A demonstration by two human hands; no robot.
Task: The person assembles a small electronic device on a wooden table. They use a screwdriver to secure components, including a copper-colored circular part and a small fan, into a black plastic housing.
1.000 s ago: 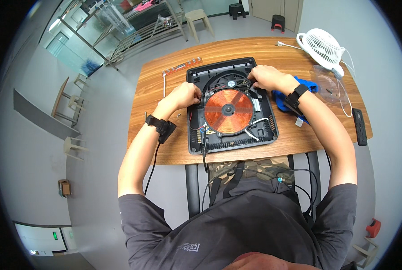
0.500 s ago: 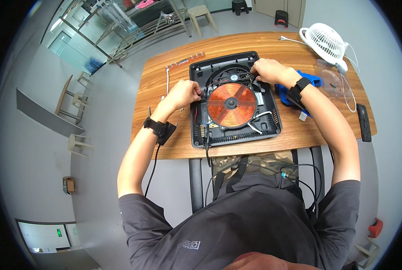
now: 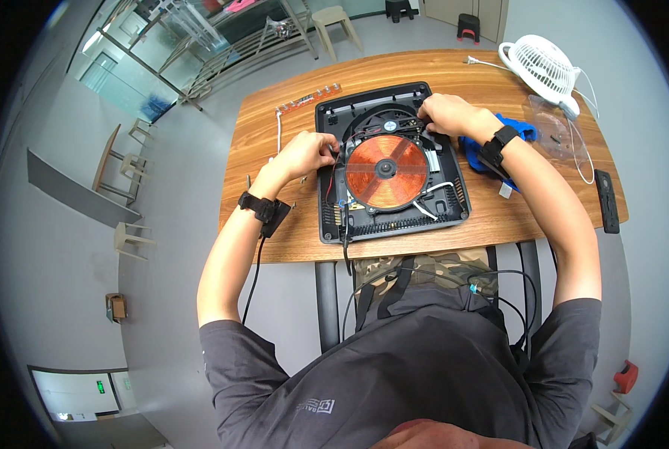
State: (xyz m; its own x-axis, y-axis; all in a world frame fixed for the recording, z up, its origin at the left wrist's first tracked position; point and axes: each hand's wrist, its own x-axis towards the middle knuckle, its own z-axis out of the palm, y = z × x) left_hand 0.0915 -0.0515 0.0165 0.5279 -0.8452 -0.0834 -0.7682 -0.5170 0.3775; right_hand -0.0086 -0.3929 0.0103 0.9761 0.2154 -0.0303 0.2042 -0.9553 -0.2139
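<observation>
An opened induction cooker (image 3: 443, 213) lies on the wooden table in front of me, its black plastic base facing up. A round copper coil (image 3: 387, 172) sits in its middle, with a black cooling fan (image 3: 383, 120) partly showing beyond it. My left hand (image 3: 309, 153) is at the left of the coil, thumb and fingers pinched over the base's inner left side. My right hand (image 3: 448, 116) reaches to the right of the fan, fingers curled down into the base. What either set of fingertips grips is hidden. A thin red wire (image 3: 330, 183) runs below my left fingertips.
A white fan (image 3: 542, 67) and a clear plastic tray (image 3: 555, 135) are at the far right, beside a blue cloth (image 3: 518, 129). A black bar-shaped object (image 3: 607, 200) lies by the right edge. A strip with knobs (image 3: 309, 100) and small screws lie left of the cooker.
My left hand has shifted slightly right, further over the base. The red wire below it now bows out more visibly. The right hand stays nearly in place beside the fan.
</observation>
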